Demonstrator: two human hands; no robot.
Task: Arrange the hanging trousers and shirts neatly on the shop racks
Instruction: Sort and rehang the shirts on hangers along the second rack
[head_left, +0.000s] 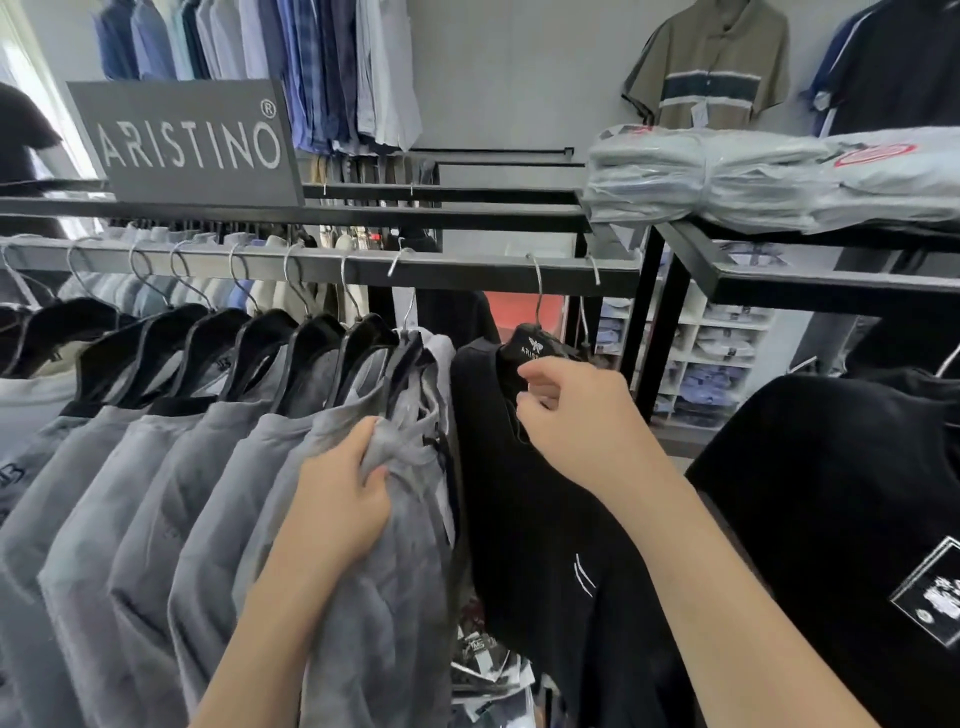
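A row of grey shirts (171, 483) on black hangers fills the black rack rail (457, 273) from the left to the middle. My left hand (343, 499) grips the shoulder fabric of the rightmost grey shirt (395, 597). To its right hangs a black shirt (545, 561) on a black hanger (532, 345) marked with a white logo. My right hand (576, 410) pinches that black shirt's collar just below the hanger. A gap on the rail separates the grey shirts' hooks from the black shirt's hook.
A grey ARISTINO sign (187, 143) stands on the rack top. Bagged folded shirts (779, 176) are stacked on a black shelf at right. Another black printed shirt (857, 519) hangs at far right. Blue shirts (260, 57) hang on the back wall.
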